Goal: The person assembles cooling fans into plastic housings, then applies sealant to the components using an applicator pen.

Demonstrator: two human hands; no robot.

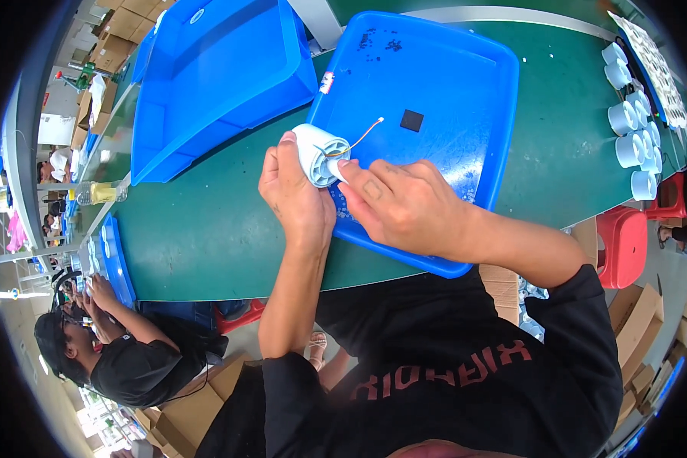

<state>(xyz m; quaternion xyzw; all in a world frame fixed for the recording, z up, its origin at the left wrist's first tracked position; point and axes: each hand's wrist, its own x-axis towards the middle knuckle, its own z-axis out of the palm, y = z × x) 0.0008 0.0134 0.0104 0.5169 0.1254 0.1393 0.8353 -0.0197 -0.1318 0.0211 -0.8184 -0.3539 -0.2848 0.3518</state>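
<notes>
A white cylindrical plastic housing (311,145) is tilted over the near left part of a blue tray (466,69). My left hand (294,191) is wrapped round its side. Ribs show inside the end facing right, and a thin yellowish-red wire (368,133) with a small white connector sticks out of it. At that end, my right hand (408,202) pinches a small white piece (336,169) against the housing. My fingers partly hide this piece, so its exact shape does not show. A black square pad (411,120) lies on the tray beyond my right hand.
Small black bits (392,46) lie at the tray's far end. A deep blue bin (214,84) stands at the left on the green table (198,237). Several white cups (630,150) line the right edge. At the lower left sits a co-worker (122,343).
</notes>
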